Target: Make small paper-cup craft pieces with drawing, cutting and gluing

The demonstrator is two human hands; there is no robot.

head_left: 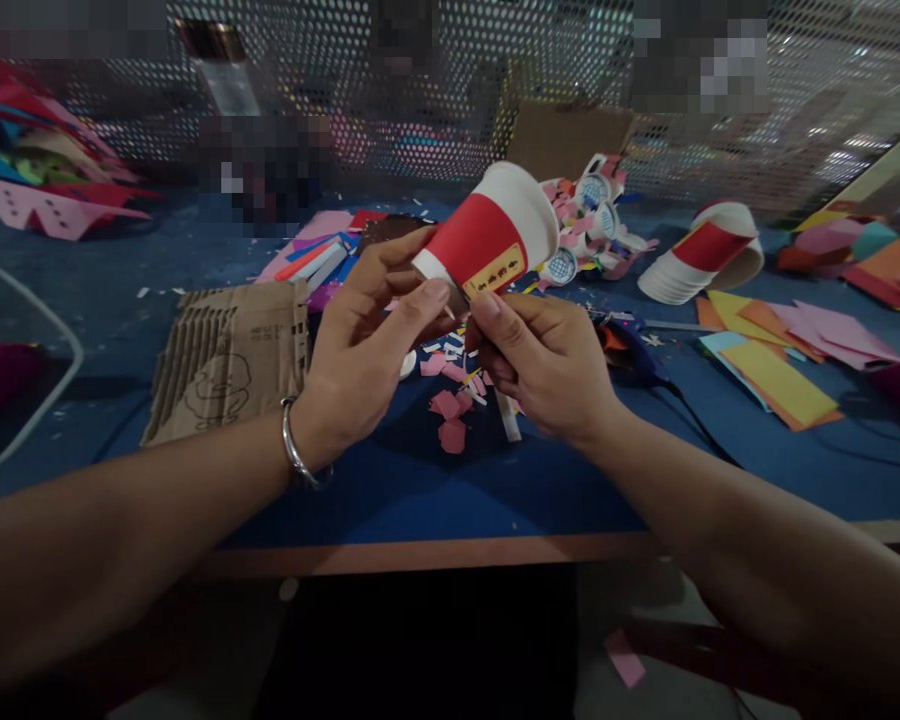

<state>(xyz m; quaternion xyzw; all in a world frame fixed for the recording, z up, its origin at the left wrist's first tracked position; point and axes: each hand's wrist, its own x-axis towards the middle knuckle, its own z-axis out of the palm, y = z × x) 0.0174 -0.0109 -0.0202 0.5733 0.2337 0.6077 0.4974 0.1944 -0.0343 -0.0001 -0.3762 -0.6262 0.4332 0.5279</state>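
A white paper cup (495, 225) wrapped in a red band is held tilted above the blue table (390, 480), its rim facing up and to the right. A small yellow label (495, 272) with dark marks sits on the red band. My left hand (367, 340), with a metal bangle on the wrist, grips the cup's base with curled fingers. My right hand (544, 360) is closed too, its thumb pressing on the lower edge of the yellow label. Pink paper scraps (450, 412) lie on the table just under the hands.
Ridged cardboard pieces (229, 355) lie at the left. A sideways stack of cups (697, 260) rests at the right, with coloured paper sheets (780, 370) beside it. A dark tool with a cable (637, 365) lies behind my right hand. A perforated metal screen (450, 90) closes the back.
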